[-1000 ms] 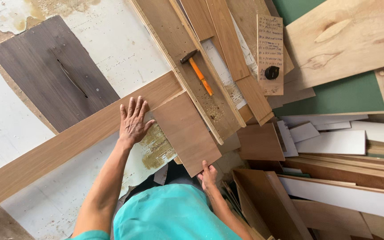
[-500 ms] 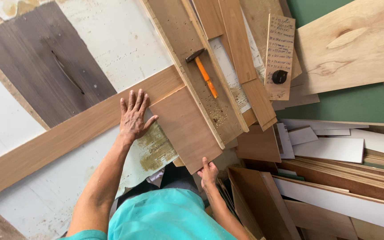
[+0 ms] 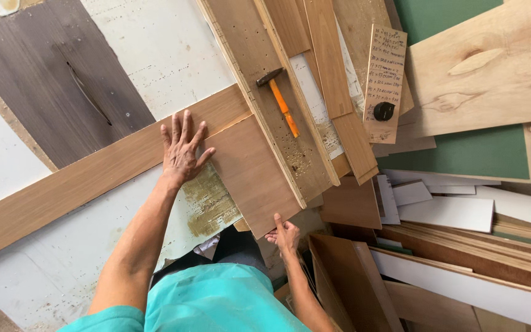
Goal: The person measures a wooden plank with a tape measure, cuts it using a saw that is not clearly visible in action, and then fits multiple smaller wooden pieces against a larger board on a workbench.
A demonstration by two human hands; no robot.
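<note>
My left hand lies flat with fingers spread on a long brown veneered board, right where a shorter brown panel butts against it. My right hand grips the near corner of that shorter panel with thumb and fingers. Both boards rest on a white, stained work surface. A hammer with an orange handle lies on a drilled plywood strip just beyond the panel.
A dark grey veneer sheet lies at the upper left. Stacked wood strips, a written-on offcut with a small black round object, a pale knotted board over a green sheet, and white and brown offcuts crowd the right side.
The camera view has shifted slightly, so everything sits a little lower and to the right. My hands keep the same hold on the boards.
</note>
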